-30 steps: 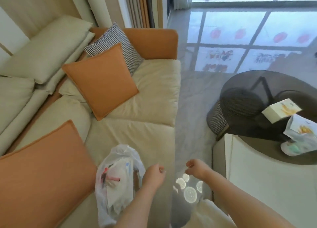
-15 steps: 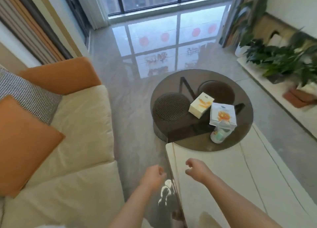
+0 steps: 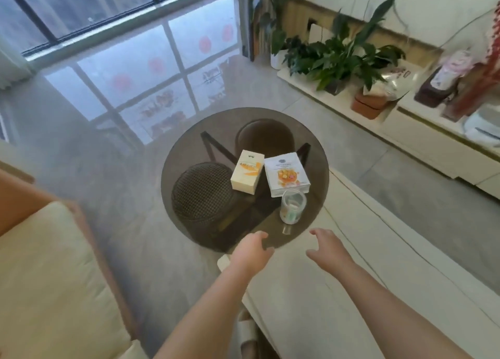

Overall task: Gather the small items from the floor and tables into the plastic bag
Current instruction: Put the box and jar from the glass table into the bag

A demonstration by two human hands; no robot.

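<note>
View swung off the sofa and plastic bag (now out of frame) to the round glass table (image 3: 189,153); left hand (image 3: 253,251) and right hand (image 3: 326,246) both empty, fingers loose, nearing the clear jar (image 3: 292,206), yellow box (image 3: 247,175) and pouch (image 3: 286,174).

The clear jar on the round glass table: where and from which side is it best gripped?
Probably round its cylindrical wall, near the middle. The clear jar stands upright at the near edge of the glass table, with the flat packet close behind it, so coming from the near side is freest. The right hand, open and empty, is nearest; the left hand is also open.
</note>
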